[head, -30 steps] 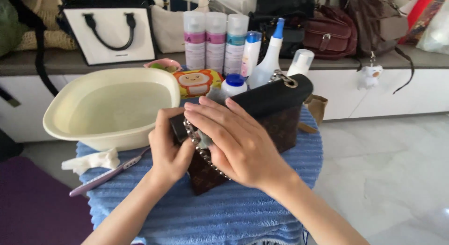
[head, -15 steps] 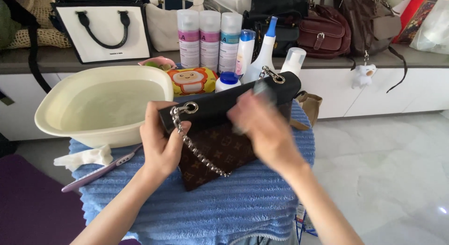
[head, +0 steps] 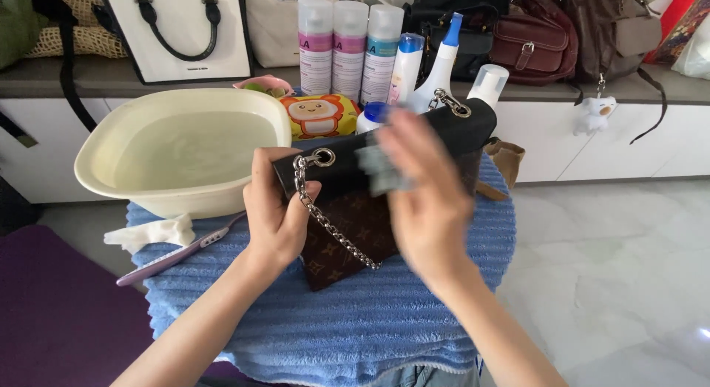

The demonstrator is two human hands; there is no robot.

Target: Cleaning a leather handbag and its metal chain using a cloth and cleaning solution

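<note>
Handbag (head: 347, 217) mid-frame, left hand (head: 277, 209) gripping chain end; right hand (head: 425, 195), blurred, presses grey cloth (head: 377, 169) on flap; wiping seemingly midway.

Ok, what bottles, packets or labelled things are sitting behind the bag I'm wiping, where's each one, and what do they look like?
Three spray cans: in a row behind the basin, tall white cylinders, two with pink label bands, one teal.
Small white bottle: right of the cans, blue cap.
Spray bottle: beside it, white with a blue nozzle.
Foam pump bottle: behind the bag's right end, white.
Wipes packet: beside the basin, orange-yellow with a cartoon face.
</note>
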